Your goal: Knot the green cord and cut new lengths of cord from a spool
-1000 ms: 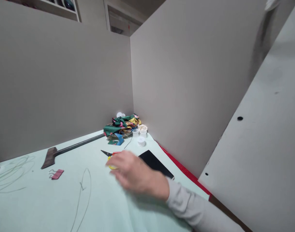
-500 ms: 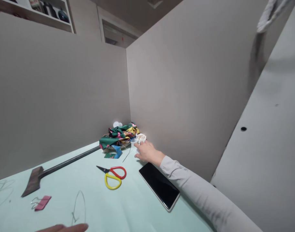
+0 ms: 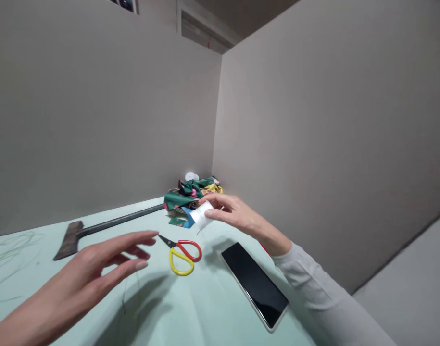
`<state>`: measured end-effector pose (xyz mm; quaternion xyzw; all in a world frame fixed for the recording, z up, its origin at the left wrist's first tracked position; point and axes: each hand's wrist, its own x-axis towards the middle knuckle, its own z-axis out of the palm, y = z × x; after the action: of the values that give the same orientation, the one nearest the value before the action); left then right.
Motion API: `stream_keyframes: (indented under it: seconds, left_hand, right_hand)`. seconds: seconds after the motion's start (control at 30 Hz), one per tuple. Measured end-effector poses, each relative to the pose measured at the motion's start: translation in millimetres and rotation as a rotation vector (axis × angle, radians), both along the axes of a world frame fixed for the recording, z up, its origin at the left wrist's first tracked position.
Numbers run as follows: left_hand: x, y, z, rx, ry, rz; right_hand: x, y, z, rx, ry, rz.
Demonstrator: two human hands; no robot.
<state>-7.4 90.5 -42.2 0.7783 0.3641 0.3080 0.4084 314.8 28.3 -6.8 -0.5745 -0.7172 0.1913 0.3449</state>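
Observation:
My right hand [image 3: 237, 215] is raised above the pale green table [image 3: 212, 307], pinching a small white plastic cup [image 3: 201, 216] between thumb and fingers. My left hand [image 3: 97, 269] hovers open over the table at the lower left, fingers spread and pointing toward the scissors [image 3: 182, 252], which have one red and one yellow handle loop. A black phone [image 3: 256, 283] lies face up just below my right wrist. A heap of green, yellow and pink cloth [image 3: 193, 192] sits in the far corner behind the cup.
A long dark-handled flat tool [image 3: 97, 228] lies across the table's back edge. Thin loops of wire [image 3: 10, 250] lie at the far left. Grey partition walls [image 3: 313, 120] close in the back and right sides.
My right hand reached from the scissors to the corner, picked up a white cup and lifted it. My left hand came into view from the lower left. The view shifted left.

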Motion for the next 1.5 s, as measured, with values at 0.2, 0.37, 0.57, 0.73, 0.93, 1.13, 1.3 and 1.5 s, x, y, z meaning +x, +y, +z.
stream_keyframes:
  seconds: [0.2, 0.37, 0.57, 0.73, 0.93, 1.13, 1.3, 1.5]
  left_hand:
    - [12, -27, 19.8, -0.145, -0.188, -0.087]
    - [11, -52, 37.4, -0.269, -0.376, -0.059]
    - [11, -66, 46.3, -0.36, -0.455, -0.076]
    - [13, -67, 44.7, -0.382, -0.465, -0.046]
    - [11, -67, 43.6, -0.342, -0.457, -0.028]
    - [8, -66, 42.5, -0.325, -0.498, 0.015]
    - [4, -59, 40.7, -0.348, -0.507, -0.058]
    - [6, -50, 38.3, -0.343, -0.503, -0.104]
  right_hand:
    - [-70, -31, 16.8, 0.064, 0.286, 0.197]
    - [-101, -46, 21.3, 0.128, 0.394, 0.167]
    - [-108, -52, 15.3, 0.264, 0.394, 0.132]
    - [-108, -56, 11.3, 0.276, 0.367, 0.123]
    - [-107, -56, 9.5, 0.287, 0.357, 0.171]
    - [-108, -57, 8.6, 0.274, 0.425, 0.165]
    - [-107, -54, 9.0, 0.119, 0.666, 0.244]
    - [-107, -50, 9.0, -0.035, 0.92, 0.355]
